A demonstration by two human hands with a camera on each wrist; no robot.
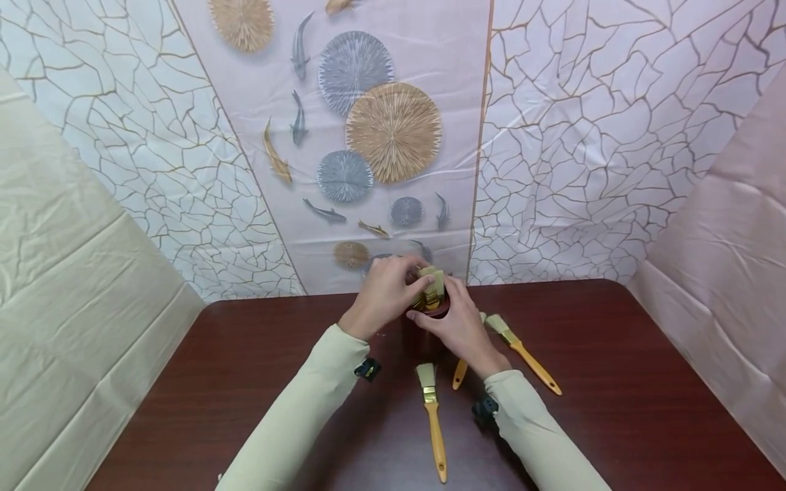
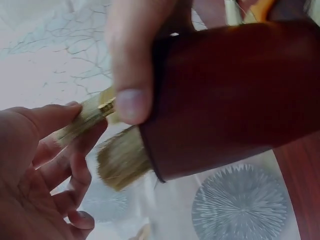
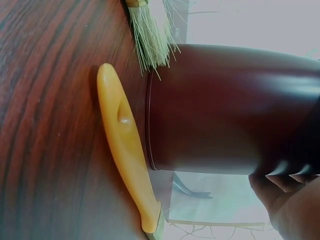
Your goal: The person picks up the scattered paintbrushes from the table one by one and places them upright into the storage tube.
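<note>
Probable step: aligning a brush [image 2: 87, 116] at the mouth of the dark red cup [image 3: 220, 110]. My left hand [image 1: 387, 286] pinches the bristles; my right hand [image 1: 459, 322] clamps the cup. Next move calls for a steady cup and an upright brush.

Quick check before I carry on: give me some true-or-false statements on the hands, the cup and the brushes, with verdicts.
1. The right hand holds the cup near its rim. True.
2. The cup lies on its side. False: it stands upright on the table.
3. The left hand rests flat on the table. False: it pinches a brush by its bristles.
4. Another brush sits in the cup with its bristles up. True.
5. The front brush on the table has its handle end toward the cup. False: its bristles are toward the cup.
</note>
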